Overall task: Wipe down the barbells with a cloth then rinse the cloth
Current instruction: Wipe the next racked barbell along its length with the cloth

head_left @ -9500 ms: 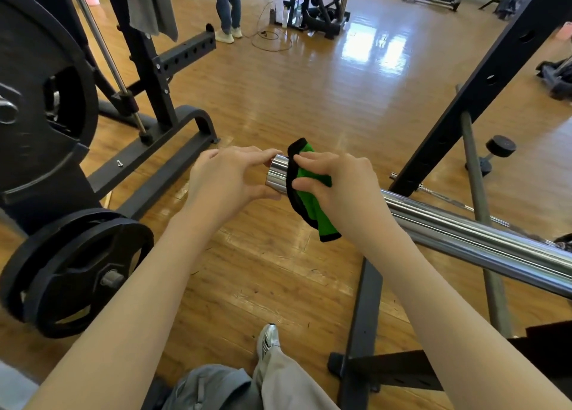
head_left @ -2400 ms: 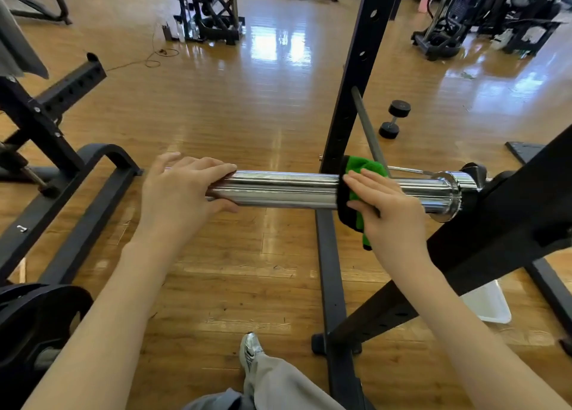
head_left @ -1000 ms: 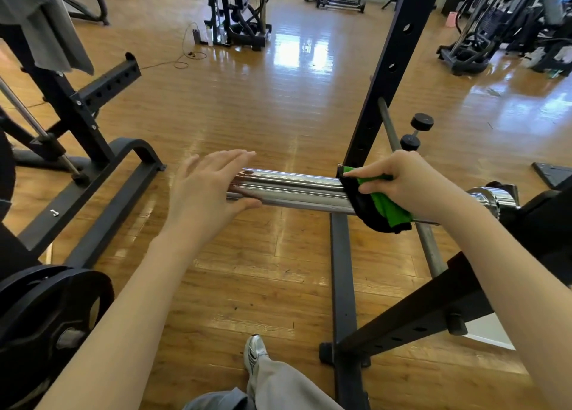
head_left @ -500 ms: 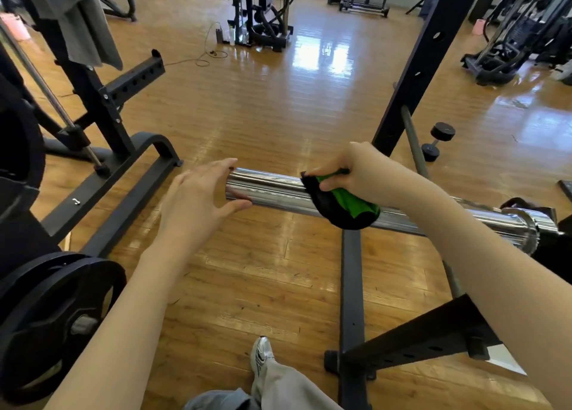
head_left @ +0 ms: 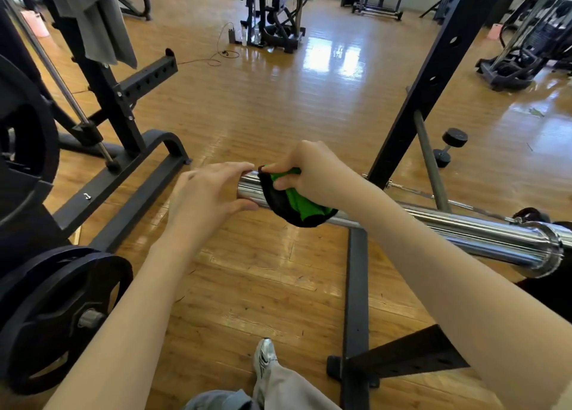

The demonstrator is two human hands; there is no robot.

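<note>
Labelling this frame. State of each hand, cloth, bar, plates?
Left hand: cupped over the bar's free end, fingers fairly straight.
Right hand: grips the cloth on the bar.
Cloth: bunched, wrapped over the bar near its end.
Bar: racked, level, sleeve bare.
Plates: upright, stored on a rack peg.

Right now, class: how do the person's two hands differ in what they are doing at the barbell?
The right hand grips the green and black cloth, wrapped over the chrome barbell sleeve; the left hand holds no cloth. The left hand cups the sleeve's bare end, fingers nearly straight; the right hand's fingers are curled, just inboard of that end. Both touch the same sleeve.
</note>
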